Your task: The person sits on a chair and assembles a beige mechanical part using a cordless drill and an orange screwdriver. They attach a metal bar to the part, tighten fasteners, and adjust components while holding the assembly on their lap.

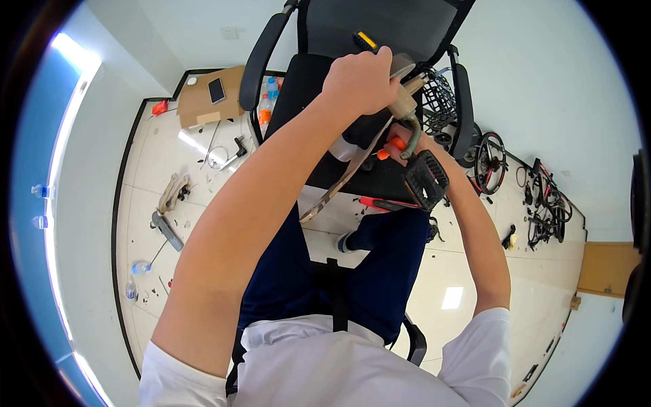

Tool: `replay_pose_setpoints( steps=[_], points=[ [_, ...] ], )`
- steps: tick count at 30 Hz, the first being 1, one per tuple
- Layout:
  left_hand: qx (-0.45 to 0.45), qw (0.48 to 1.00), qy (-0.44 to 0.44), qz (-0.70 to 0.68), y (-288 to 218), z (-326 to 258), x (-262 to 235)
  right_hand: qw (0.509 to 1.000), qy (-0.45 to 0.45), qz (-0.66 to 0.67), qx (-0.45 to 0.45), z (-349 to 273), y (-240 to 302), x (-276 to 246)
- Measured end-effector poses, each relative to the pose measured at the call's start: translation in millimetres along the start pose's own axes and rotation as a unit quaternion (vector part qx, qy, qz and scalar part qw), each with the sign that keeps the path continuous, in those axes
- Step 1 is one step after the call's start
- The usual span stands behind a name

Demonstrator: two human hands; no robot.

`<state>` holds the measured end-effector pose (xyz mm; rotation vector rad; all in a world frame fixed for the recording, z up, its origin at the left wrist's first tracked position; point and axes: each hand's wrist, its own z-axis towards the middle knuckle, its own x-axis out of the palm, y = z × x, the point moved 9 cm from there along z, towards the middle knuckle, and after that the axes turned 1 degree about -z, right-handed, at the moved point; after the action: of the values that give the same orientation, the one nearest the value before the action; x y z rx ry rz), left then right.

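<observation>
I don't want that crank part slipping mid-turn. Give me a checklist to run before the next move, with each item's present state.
1. Left hand closed around the top of the crank assembly: ok.
2. Right hand on the orange-handled tool: partly hidden, cannot tell.
3. Tool tip seated in its fastener: cannot tell.
4. Black pedal hanging clear of both hands: ok.
5. Part braced on the black chair: not ok, held above the seat.
6. Floor around the feet free of loose tools: not ok.
</observation>
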<state>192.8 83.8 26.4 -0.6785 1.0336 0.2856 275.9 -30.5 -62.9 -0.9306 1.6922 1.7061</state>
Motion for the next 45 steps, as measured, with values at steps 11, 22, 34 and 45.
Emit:
replay_pose_setpoints(
  steps=[11, 22, 34, 45],
  points=[
    [-0.02, 0.999, 0.04, -0.01, 4.4, -1.3, 2.5, 0.988, 0.102, 0.115, 0.024, 2.9, -20.7, 2.1],
    [0.006, 1.0, -0.007, -0.012, -1.7, 0.1, -1.2, 0.995, -0.033, 0.034, 0.09, 1.8, -39.2, 2.0],
    [0.001, 1.0, -0.003, -0.019, -0.5, 1.5, 0.5, 0.993, -0.013, 0.113, 0.039, 12.8, -45.7, -0.3],
    [-0.005, 1.0, 0.021, -0.022, 1.7, 0.9, 0.8, 0.98, -0.143, -0.08, 0.109, -6.5, -24.4, -12.8]
  ],
)
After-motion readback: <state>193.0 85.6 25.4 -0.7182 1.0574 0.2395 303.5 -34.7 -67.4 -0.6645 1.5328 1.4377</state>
